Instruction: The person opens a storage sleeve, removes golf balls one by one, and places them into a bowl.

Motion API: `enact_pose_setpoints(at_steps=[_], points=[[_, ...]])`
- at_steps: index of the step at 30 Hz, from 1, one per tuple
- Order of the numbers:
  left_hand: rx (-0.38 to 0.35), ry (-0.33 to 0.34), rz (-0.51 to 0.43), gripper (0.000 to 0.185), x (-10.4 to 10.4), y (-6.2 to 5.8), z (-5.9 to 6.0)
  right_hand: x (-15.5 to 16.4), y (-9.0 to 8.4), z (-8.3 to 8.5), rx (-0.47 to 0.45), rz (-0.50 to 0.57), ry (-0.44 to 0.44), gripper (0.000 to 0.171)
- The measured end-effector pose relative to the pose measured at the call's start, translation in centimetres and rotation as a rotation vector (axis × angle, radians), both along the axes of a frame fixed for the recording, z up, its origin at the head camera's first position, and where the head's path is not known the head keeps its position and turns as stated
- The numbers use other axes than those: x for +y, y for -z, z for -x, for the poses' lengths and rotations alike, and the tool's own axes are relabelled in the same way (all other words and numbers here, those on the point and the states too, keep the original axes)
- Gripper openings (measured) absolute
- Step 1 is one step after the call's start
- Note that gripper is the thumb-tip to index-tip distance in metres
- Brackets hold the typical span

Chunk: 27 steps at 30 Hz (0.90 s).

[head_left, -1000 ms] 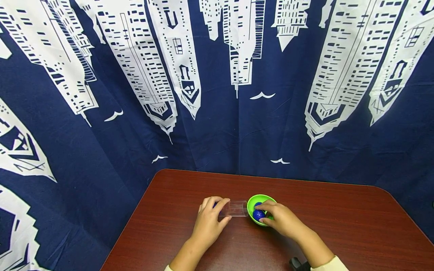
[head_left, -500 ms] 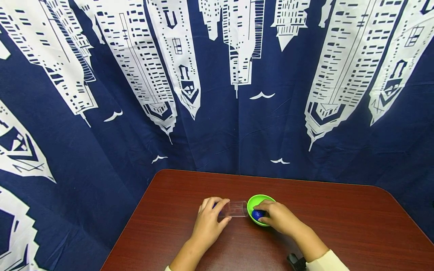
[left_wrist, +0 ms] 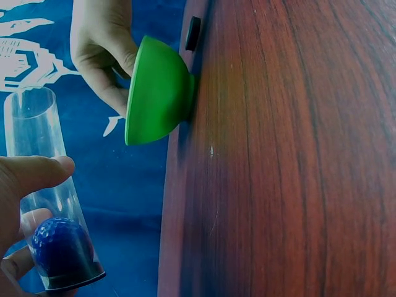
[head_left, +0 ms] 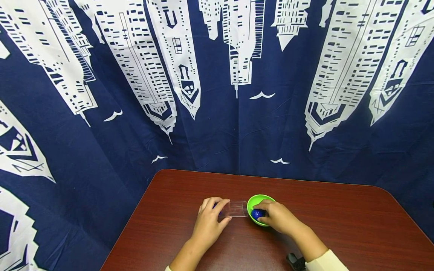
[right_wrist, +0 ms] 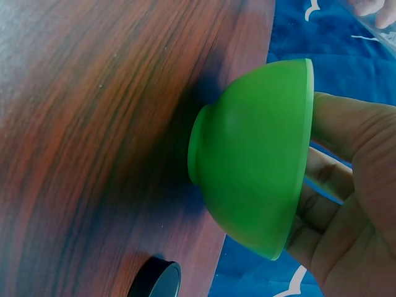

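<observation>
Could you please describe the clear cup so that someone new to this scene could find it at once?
On the brown table, near its middle, the left hand grips a clear cup just left of the green bowl. It is the only see-through thing there, a tall plastic tumbler with a blue ball at its bottom.

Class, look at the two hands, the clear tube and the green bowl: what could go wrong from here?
1. The clear tube lies on its side in the left hand; the blue ball inside might roll out if it tips.
2. The right hand reaches into the green bowl for another ball; pressing the rim could tip the bowl.
</observation>
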State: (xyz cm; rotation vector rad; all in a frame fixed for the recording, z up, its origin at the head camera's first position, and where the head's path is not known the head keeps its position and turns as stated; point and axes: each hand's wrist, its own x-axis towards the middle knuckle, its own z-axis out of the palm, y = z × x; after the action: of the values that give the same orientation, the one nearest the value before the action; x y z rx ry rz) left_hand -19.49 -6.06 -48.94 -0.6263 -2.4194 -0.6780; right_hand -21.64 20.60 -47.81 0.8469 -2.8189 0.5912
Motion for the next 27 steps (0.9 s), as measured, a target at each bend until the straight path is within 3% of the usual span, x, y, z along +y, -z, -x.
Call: enact_pose_setpoints(at_steps=[9, 18, 27], points=[[0.02, -0.006, 0.008, 0.057, -0.1, 0.2, 0.0, -0.1, 0.1, -0.1, -0.023, 0.014, 0.035, 0.037], [0.012, -0.006, 0.016, 0.058, -0.2, -0.1, 0.2, 0.4, -0.5, -0.5, -0.086, 0.12, 0.046, 0.033], [-0.002, -0.003, 0.016, 0.057, -0.2, -0.7, 0.1, 0.4, -0.2, -1.4, 0.048, 0.299, 0.064, 0.026]])
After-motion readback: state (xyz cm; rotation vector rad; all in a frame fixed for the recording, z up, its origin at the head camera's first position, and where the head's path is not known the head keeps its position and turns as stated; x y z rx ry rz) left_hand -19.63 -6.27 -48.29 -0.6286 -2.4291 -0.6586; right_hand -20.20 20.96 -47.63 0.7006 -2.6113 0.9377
